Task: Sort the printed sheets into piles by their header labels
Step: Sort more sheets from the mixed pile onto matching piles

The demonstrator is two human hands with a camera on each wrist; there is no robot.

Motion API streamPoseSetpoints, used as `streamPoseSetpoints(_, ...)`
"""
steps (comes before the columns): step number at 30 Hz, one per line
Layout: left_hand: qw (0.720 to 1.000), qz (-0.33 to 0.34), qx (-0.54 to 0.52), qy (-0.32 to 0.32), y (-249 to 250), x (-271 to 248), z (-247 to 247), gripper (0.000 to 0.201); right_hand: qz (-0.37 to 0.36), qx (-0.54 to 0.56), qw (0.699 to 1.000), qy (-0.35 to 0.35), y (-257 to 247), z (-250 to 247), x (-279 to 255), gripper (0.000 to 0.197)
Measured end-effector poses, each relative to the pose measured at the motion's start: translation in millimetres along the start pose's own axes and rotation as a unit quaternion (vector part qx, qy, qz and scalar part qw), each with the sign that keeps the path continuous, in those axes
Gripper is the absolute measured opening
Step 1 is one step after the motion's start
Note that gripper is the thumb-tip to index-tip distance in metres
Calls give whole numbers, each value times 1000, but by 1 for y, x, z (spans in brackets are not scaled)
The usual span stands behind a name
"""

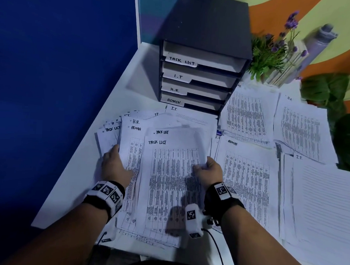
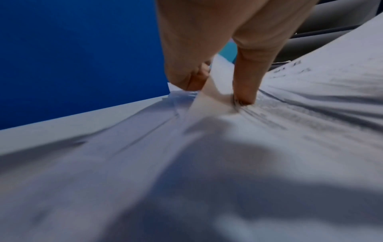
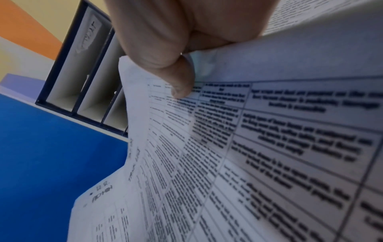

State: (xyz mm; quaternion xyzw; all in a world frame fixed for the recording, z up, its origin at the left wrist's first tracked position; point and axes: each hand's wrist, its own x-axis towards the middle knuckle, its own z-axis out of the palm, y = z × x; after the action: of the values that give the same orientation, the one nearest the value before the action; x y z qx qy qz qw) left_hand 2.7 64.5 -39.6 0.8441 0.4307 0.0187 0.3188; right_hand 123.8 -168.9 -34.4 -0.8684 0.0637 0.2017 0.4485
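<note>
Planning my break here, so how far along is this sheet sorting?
Partly done. ADMIN pile, H.R. pile and I.T. pile already lie on the right. In hand: the right hand pinches the top TASK LIST sheet while the left hand holds the mixed stack. Left: that stack, showing H.R., ADMIN, I.T. and TASK LIST headers.

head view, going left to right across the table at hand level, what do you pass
left hand gripping the mixed stack → TASK LIST sheet → right hand pinching it → ADMIN pile → I.T. pile
</note>
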Motion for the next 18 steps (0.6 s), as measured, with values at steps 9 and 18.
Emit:
streamPoseSetpoints(9, 995, 30, -79, 46, 3, -8, -15, 23, 35, 147, 989, 11, 0, -21, 5, 12)
streamPoseSetpoints(18, 981, 98, -77, 146, -6, -2, -29, 20, 36, 157, 987, 28, 5, -26, 12, 23)
